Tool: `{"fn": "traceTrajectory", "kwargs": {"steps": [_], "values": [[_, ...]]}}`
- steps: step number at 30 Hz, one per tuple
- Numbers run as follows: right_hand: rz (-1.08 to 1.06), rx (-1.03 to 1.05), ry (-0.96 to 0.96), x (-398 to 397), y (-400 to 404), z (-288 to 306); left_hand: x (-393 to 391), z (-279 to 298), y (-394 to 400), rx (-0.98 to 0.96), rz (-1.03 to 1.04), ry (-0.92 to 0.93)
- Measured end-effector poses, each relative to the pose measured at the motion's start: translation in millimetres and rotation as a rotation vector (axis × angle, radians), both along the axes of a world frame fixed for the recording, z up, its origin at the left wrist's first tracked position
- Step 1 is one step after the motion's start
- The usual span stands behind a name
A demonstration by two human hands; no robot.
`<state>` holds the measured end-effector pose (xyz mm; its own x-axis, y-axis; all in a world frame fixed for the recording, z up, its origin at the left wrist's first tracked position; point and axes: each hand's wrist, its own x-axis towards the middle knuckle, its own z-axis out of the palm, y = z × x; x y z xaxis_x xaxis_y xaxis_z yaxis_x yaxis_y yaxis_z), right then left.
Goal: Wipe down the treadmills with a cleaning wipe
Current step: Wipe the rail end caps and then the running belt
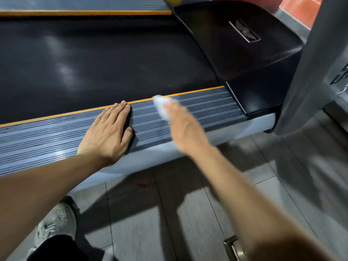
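Grey tile floor [169, 223], treadmill side rail [47, 136]: left hand [107, 132] flat on it, fingers straight; blurred right hand [180, 125] presses the wipe [160, 104]. Grip unclear, wipe might slip loose.

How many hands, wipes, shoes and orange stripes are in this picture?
Hands: 2, left hand and right hand
Wipes: 1, white wipe
Shoes: 1, grey shoe
Orange stripes: 2, near stripe and far stripe
Total: 6
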<state>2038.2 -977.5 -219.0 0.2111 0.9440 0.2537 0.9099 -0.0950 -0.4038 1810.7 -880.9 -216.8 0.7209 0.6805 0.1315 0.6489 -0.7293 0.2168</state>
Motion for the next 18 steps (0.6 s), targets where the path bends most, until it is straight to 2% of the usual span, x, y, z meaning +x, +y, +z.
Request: {"fn": "traceTrajectory", "kwargs": {"steps": [4, 7, 9, 11, 14, 16, 18], "values": [[-0.429, -0.106, -0.066, 110, -2, 12, 2, 1, -2, 0.017, 0.008, 0.002], [-0.554, -0.123, -0.086, 104, 5, 16, 3, 0, -3, 0.024, 0.013, 0.004], [-0.406, -0.050, -0.088, 61, 17, 4, 3, 0, -4, 0.028, 0.017, 0.003], [-0.149, -0.014, -0.093, 4, 31, -12, 2, 0, -4, 0.023, 0.021, -0.003], [0.095, -0.071, -0.129, -45, 39, -15, 0, -1, -2, 0.008, 0.018, -0.006], [0.100, -0.037, -0.099, -19, 36, -9, 0, 0, -1, 0.004, 0.009, 0.004], [-0.113, -0.021, -0.079, 39, 29, -4, 0, 1, -1, 0.002, 0.010, 0.004]]}}
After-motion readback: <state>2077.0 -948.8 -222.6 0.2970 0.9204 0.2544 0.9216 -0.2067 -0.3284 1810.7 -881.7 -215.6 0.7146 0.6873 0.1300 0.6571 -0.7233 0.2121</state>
